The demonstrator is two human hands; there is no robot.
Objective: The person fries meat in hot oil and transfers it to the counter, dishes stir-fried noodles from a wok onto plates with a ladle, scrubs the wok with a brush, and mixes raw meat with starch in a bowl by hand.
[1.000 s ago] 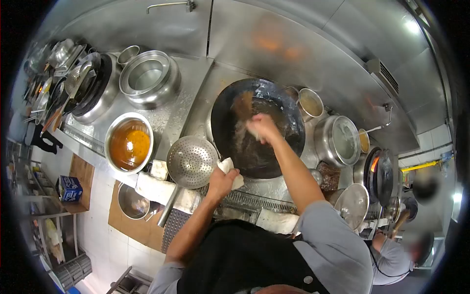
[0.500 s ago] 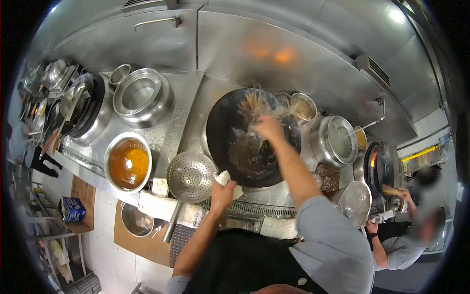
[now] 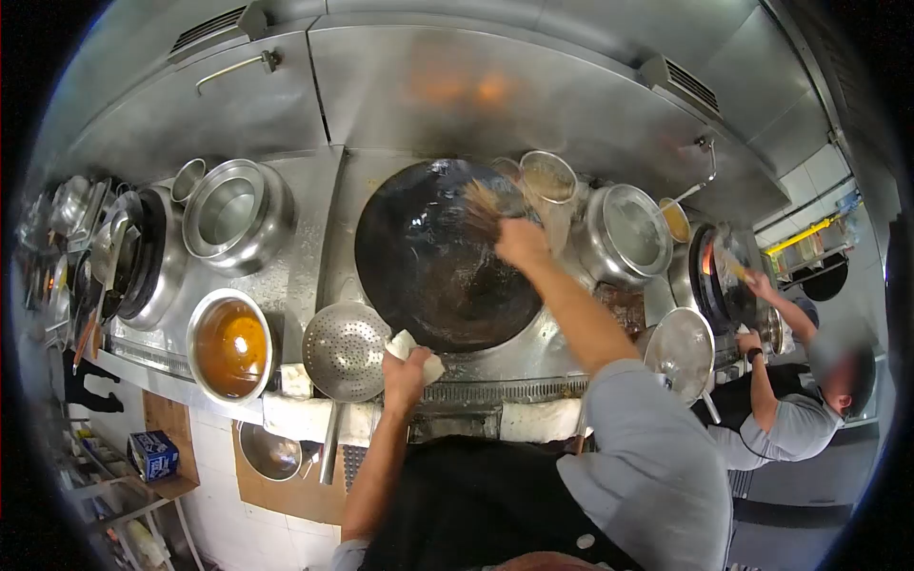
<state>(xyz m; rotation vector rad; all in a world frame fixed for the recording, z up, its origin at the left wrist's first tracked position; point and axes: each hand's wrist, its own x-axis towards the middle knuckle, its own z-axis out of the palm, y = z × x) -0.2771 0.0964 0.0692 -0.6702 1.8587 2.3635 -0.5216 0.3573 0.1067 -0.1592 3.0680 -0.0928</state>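
A large black wok (image 3: 424, 262) sits on the burner in front of me, its inside dark and wet. My right hand (image 3: 524, 245) is closed on a bamboo wok brush (image 3: 484, 203), whose pale bristles point up and left over the right part of the wok. Folded white cloth (image 3: 404, 343) is gripped in my left hand (image 3: 406, 377) at the wok's near left edge. Just left of that hand lies a perforated metal strainer (image 3: 345, 350) with its handle towards me.
A bowl of orange-brown liquid (image 3: 230, 344) and a steel pot (image 3: 231, 214) stand at left. To the right are a strainer basket (image 3: 549, 178), another pot (image 3: 628, 228) and a pan lid-like strainer (image 3: 682, 352). Beyond, a co-worker (image 3: 795, 419) works at another wok.
The splashing water in the wok has gone, leaving its surface mostly bare. The brush has moved to the wok's upper right. My view has shifted slightly right.
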